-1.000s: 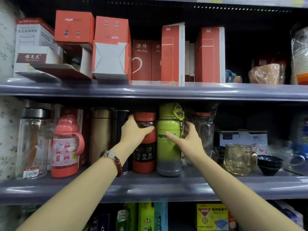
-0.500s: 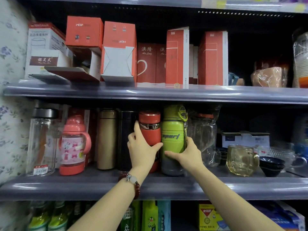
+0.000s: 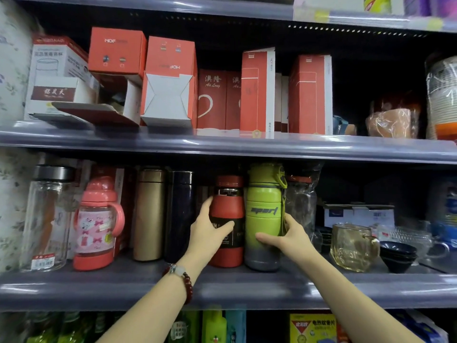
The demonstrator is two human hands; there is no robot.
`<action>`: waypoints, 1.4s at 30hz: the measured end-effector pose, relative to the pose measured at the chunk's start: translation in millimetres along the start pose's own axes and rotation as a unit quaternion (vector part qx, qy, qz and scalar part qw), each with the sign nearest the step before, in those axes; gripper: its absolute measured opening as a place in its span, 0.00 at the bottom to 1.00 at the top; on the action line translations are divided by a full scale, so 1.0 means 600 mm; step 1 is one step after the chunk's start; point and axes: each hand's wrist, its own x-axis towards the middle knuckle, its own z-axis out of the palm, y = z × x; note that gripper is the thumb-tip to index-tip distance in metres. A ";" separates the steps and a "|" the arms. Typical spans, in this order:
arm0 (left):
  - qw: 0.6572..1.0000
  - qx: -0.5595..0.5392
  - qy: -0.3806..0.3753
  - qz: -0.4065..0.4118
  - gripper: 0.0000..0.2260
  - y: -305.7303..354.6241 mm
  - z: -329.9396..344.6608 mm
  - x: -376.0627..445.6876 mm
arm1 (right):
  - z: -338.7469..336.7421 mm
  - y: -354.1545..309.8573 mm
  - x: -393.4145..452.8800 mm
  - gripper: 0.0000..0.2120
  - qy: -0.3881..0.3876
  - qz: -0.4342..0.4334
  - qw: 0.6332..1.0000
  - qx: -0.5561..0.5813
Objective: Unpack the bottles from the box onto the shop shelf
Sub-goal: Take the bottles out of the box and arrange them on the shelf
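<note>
Shelf: grey shop shelf point(image 3: 235, 290), middle tier, carrying a row of drinkware.
Left hand: left hand point(image 3: 207, 233) wrapped round the lower body of the red bottle with black label band and red screw cap point(image 3: 228, 214) — thumb across the front, fingers behind its left side; beaded bracelet with pale stone point(image 3: 181, 276) on the wrist.
Right hand: right hand point(image 3: 288, 237) clasping the lime-green sport bottle with grey base and flip lid point(image 3: 264, 214) — thumb across the front low down, fingers round its right side.
Bottle position: both bottles stand upright on the shelf, side by side and touching or nearly so, red on the left.
Left neighbours: dark navy steel flask point(image 3: 179, 214), then gold steel flask point(image 3: 148, 214), then pink child's cup with handles and bunny print point(image 3: 97, 224), then clear glass bottle with metal lid point(image 3: 47, 219) bearing a price sticker.
Right neighbours: clear bottle in plastic wrap point(image 3: 300, 204) just behind the green one; amber glass mug point(image 3: 353, 246); stack of dark blue bowls point(image 3: 398, 256).
Upper tier: red and white cartons point(image 3: 170, 80), several upright, one lying with its flap open.
Lower tier: green bottles and a yellow packet, partly in view.
</note>
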 end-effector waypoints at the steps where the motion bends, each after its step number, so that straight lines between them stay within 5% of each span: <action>1: 1.000 -0.001 -0.003 -0.009 0.34 -0.003 0.002 -0.001 | 0.001 0.002 0.001 0.42 -0.004 0.000 1.000 0.003; 9: 0.991 0.103 -0.023 -0.088 0.55 -0.010 0.023 -0.017 | 0.023 -0.002 -0.007 0.39 0.062 -0.004 0.998 0.018; 18: 0.980 -0.043 -0.119 -0.157 0.41 -0.031 -0.006 0.001 | 0.007 0.006 -0.002 0.34 0.037 0.015 0.999 0.027; 25: 0.979 0.143 -0.055 -0.133 0.48 -0.005 0.019 -0.021 | 0.013 -0.003 -0.004 0.38 0.029 0.015 0.999 -0.023; 35: 0.971 0.051 -0.119 -0.199 0.44 -0.036 -0.001 0.001 | -0.003 -0.001 -0.005 0.31 0.033 0.019 0.999 0.001; 38: 0.973 0.104 -0.089 -0.186 0.48 -0.019 0.009 -0.007 | -0.002 -0.002 -0.002 0.30 0.036 0.016 0.999 -0.014; 42: 0.978 0.108 -0.052 -0.172 0.40 -0.013 0.013 -0.016 | -0.013 -0.001 0.001 0.27 0.052 0.016 0.998 -0.020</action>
